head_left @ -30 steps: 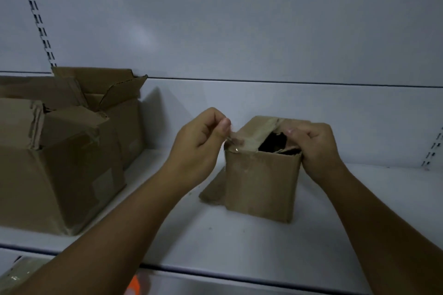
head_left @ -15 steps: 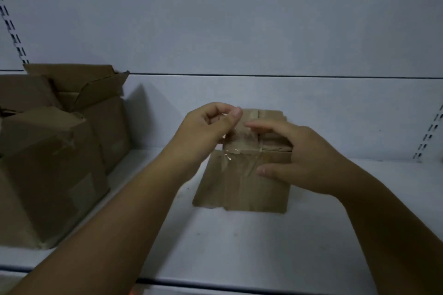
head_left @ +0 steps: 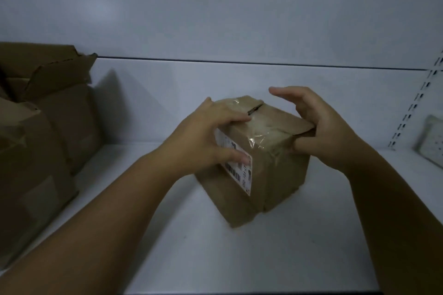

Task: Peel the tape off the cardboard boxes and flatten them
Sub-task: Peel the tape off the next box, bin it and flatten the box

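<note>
A small brown cardboard box (head_left: 275,170) stands on the white shelf (head_left: 239,258), one corner turned toward me. Clear tape (head_left: 257,136) runs over its top and down the front edge, and a white shipping label (head_left: 237,170) covers its left face. A dark slit shows between the top flaps. My left hand (head_left: 203,141) grips the box's upper left edge, fingers on top and thumb on the label. My right hand (head_left: 321,127) is at the right side with its thumb against the right face, the fingers stretched out above the top flap.
Two larger brown boxes (head_left: 36,163) with raised flaps (head_left: 60,79) crowd the shelf's left end. A slotted upright (head_left: 417,103) runs up the back wall at right, with a pale blurred object (head_left: 431,141) beside it. Bare shelf lies in front of the small box.
The small box has been turned, so its labelled face and a corner now point at me. My left hand went from pinching the tape to gripping the box; my right hand shifted to the right side.
</note>
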Tool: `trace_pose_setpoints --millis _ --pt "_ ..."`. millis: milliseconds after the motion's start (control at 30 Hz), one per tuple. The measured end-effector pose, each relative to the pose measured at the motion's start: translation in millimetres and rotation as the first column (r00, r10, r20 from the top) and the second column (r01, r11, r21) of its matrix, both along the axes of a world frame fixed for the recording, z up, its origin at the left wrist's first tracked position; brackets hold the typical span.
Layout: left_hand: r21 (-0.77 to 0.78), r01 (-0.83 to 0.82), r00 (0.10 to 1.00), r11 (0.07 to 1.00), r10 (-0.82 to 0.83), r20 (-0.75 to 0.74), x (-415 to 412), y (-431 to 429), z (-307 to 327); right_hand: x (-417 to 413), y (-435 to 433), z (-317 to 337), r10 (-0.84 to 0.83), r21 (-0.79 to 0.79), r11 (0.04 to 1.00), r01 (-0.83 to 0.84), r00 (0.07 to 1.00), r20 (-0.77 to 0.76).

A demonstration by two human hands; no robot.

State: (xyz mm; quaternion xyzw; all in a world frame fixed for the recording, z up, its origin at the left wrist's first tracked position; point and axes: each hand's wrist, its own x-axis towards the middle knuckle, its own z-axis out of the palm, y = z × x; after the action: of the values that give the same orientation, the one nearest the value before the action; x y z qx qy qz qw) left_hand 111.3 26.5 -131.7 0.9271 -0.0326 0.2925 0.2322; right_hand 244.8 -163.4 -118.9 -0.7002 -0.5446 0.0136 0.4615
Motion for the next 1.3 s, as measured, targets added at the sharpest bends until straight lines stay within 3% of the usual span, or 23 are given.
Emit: trace_pose_setpoints --millis 167,233,367,600,1033,1200,1233,1300 --pt "-0.007 -0.074 0.961 0.997 0.073 0.266 -14 1 -2 -1 15 -15 0.007 0.071 0.997 -0.009 1.000 0.015" --pt "0.023 -0.063 0.972 0.998 0.056 0.230 -20 2 -2 -5 24 -22 0.043 0.075 0.997 -0.038 0.996 -0.078" --pt "0.232 -0.088 0.994 0.969 0.071 0.081 -22 1 -5 -6 30 -27 0.052 0.131 0.991 -0.030 0.984 -0.168" --pt "0.396 -0.198 0.980 0.897 0.166 0.112 -20 -12 -15 -12 34 -29 0.034 0.203 0.979 0.012 0.975 -0.218" --pt "0.357 -0.141 0.955 0.924 0.032 0.295 -13 -20 -23 -15 32 -25 0.028 0.196 0.980 0.019 0.972 -0.235" --pt "0.327 -0.119 0.971 0.938 0.041 0.235 -15 -20 -21 -14 20 -15 0.113 0.282 0.959 0.010 0.903 -0.415" --pt "0.321 -0.125 0.970 0.939 0.048 0.236 -15 -20 -21 -18 18 -12 0.078 0.325 0.945 0.048 0.928 -0.364" --pt "0.297 -0.132 0.967 0.946 0.057 0.249 -13 -22 -20 -31 14 -8 0.013 0.402 0.915 0.033 0.994 -0.111"
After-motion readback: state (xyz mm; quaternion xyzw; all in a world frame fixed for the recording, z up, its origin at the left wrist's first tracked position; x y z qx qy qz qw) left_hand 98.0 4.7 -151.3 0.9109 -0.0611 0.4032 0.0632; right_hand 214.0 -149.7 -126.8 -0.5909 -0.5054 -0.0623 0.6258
